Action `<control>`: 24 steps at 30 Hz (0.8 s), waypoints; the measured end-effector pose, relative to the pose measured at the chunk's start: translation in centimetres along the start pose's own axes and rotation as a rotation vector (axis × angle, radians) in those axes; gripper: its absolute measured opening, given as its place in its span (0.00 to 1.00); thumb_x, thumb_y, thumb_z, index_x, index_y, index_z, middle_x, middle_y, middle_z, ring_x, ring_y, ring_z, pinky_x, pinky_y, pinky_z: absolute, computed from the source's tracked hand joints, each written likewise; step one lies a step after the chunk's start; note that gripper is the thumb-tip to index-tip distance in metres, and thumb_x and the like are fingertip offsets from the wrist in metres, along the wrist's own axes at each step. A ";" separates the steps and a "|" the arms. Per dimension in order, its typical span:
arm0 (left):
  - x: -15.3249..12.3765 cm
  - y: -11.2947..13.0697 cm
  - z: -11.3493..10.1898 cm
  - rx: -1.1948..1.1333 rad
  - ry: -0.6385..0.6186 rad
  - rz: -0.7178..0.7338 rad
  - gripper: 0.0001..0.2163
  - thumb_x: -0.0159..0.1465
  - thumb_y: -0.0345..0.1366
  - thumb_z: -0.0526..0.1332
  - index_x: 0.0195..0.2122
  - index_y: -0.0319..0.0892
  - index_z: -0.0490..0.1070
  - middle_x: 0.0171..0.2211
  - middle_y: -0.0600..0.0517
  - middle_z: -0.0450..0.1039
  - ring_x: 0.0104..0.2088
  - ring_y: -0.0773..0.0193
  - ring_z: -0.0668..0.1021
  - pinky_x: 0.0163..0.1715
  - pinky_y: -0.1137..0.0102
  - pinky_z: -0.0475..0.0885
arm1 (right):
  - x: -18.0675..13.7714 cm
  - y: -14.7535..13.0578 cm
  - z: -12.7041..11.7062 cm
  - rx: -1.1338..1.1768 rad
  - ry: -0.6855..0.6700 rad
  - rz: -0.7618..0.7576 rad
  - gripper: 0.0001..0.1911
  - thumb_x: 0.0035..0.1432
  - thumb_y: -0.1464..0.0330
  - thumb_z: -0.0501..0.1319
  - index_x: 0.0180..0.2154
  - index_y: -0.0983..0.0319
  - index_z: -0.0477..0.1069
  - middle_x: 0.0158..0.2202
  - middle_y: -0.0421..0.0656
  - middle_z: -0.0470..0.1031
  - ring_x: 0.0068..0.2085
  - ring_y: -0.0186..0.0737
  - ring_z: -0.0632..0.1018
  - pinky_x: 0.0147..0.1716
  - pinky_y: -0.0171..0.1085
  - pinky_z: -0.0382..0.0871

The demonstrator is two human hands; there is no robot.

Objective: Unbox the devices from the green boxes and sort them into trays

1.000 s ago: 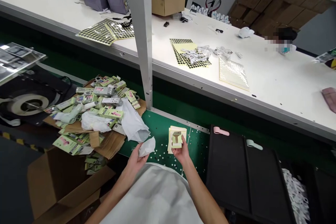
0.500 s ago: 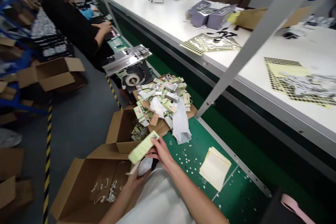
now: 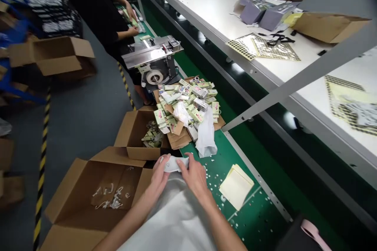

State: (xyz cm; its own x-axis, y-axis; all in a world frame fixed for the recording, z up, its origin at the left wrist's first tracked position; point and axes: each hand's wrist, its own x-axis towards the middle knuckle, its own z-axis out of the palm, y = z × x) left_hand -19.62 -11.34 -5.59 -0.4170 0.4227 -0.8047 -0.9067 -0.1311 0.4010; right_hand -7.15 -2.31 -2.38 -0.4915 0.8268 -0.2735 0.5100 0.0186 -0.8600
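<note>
A small white plastic pouch with a printed triangle mark is held in front of my body. My left hand grips its left end, and the fingers and thumb of my right hand close on the right end. Just beyond my hands lies a heap of small pale green cartons, with a crumpled white bag on its near side. Left of the heap, a cardboard box contains several green cartons. Nearer to me, a larger open cardboard box has white and clear scraps at its bottom.
Cream sheets lie on the green tabletop among small white dots. A metal machine stands past the heap. Beyond it, a person in black works. A slanted grey post and white shelf border the right side.
The pale green carton has left my right hand and is no longer visible in my hands. Both hands have come together on the white pouch. The view has shifted.
</note>
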 end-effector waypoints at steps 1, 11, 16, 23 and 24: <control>0.5 -0.7 1.8 0.012 -0.039 0.002 0.08 0.60 0.25 0.68 0.35 0.45 0.73 0.29 0.55 0.78 0.28 0.65 0.80 0.29 0.75 0.75 | 0.1 0.3 -1.3 -0.022 0.036 0.026 0.22 0.60 0.49 0.64 0.47 0.56 0.78 0.29 0.45 0.78 0.31 0.47 0.78 0.37 0.40 0.69; 1.0 -5.7 9.9 0.117 -0.272 -0.565 0.03 0.62 0.32 0.65 0.33 0.38 0.75 0.25 0.50 0.78 0.22 0.61 0.79 0.22 0.70 0.73 | -2.1 -1.8 -9.3 0.403 0.247 0.052 0.19 0.58 0.52 0.66 0.33 0.60 0.82 0.27 0.43 0.79 0.27 0.39 0.74 0.27 0.35 0.68; 1.4 -5.4 8.2 0.222 -0.299 -0.689 0.04 0.61 0.33 0.66 0.33 0.38 0.75 0.24 0.49 0.78 0.21 0.59 0.80 0.19 0.69 0.74 | -3.0 -4.2 -9.9 0.470 0.283 0.037 0.17 0.58 0.53 0.67 0.31 0.61 0.81 0.29 0.43 0.79 0.28 0.38 0.74 0.27 0.34 0.68; 2.0 -3.3 6.4 0.216 -0.223 -0.555 0.03 0.62 0.26 0.66 0.37 0.38 0.76 0.27 0.48 0.79 0.23 0.60 0.80 0.19 0.71 0.75 | -2.2 -2.5 -11.8 0.723 0.407 0.143 0.17 0.53 0.53 0.71 0.31 0.61 0.76 0.21 0.35 0.67 0.19 0.28 0.60 0.17 0.31 0.53; 2.0 -2.9 6.3 0.209 -0.230 -0.535 0.03 0.61 0.26 0.67 0.36 0.39 0.76 0.28 0.47 0.80 0.23 0.60 0.80 0.20 0.71 0.75 | -2.0 -2.2 -12.2 0.796 0.442 0.148 0.17 0.52 0.54 0.72 0.31 0.60 0.75 0.18 0.32 0.61 0.18 0.27 0.56 0.16 0.30 0.50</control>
State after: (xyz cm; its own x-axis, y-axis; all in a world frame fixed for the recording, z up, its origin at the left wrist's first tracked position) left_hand -17.41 -4.43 -5.63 0.1372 0.5669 -0.8123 -0.9449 0.3208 0.0643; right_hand 1.26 2.85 5.33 -0.0622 0.9324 -0.3561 -0.1700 -0.3615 -0.9167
